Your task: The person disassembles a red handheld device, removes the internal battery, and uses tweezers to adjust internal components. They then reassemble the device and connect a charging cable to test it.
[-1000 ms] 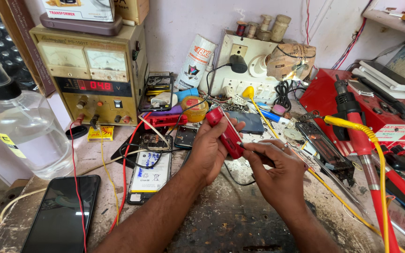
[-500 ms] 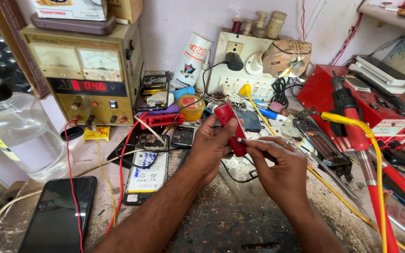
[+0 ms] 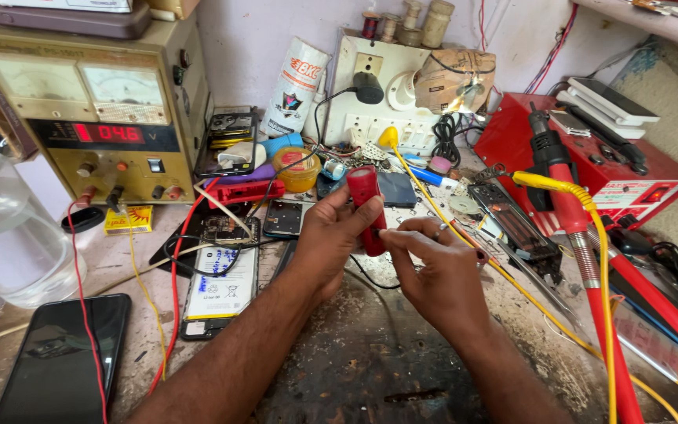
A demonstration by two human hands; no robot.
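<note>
**Red tool held upright over a crowded repair bench**

The left hand is closed around a small red cylindrical tool, thumb and fingers wrapping its lower half. The tool is glossy red plastic with a flat, darker top end. Its long axis runs nearly vertical, tilted slightly left at the top, with the top pointing up and away toward the white socket board. The right hand sits just beside it, fingers curled and pinched at the tool's lower end, where a thin black wire trails down; whether it grips the wire cannot be told. The tool hangs above the worn bench, right of an opened phone.
</note>
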